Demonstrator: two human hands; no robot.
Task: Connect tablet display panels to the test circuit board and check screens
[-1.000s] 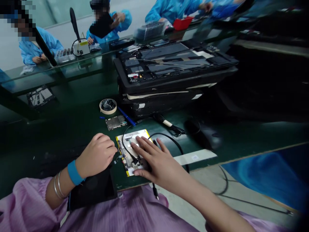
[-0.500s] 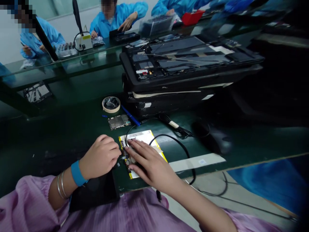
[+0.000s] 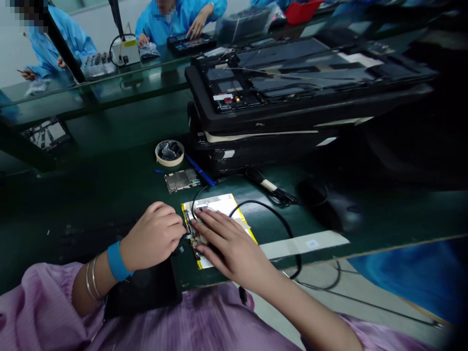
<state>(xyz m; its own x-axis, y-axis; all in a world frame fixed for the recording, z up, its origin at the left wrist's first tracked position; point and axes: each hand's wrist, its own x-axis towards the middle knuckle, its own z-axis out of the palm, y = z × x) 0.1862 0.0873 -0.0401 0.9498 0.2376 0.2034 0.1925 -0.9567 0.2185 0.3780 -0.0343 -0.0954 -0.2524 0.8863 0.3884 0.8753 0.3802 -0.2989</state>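
Note:
A white flat battery pack with yellow edges [image 3: 228,202] lies near the table's front edge, a narrow circuit strip [image 3: 189,224] along its left side. My right hand [image 3: 230,243] rests on the pack, fingers stretched out and lying flat. A black cable [image 3: 278,217] loops out from beneath that hand. My left hand [image 3: 155,236] is closed in a pinch at the strip's left edge. A short dark ribbon sits by its fingertips, but what they grip is hidden. Below my left wrist is a black flat screen panel [image 3: 146,290].
Beyond my hands lie a circuit board [image 3: 182,180], a blue pen [image 3: 200,169] and a tape roll [image 3: 170,153] with small parts inside. Stacked black trays [image 3: 263,122] of device parts stand behind. A mouse [image 3: 329,204] and bundled cable [image 3: 274,187] lie right. Co-workers sit opposite.
The view has shifted slightly, and the trays appear farther right. My hands keep nearly the same pose on the pack. Across the table, a co-worker's dark panel has gone down flat.

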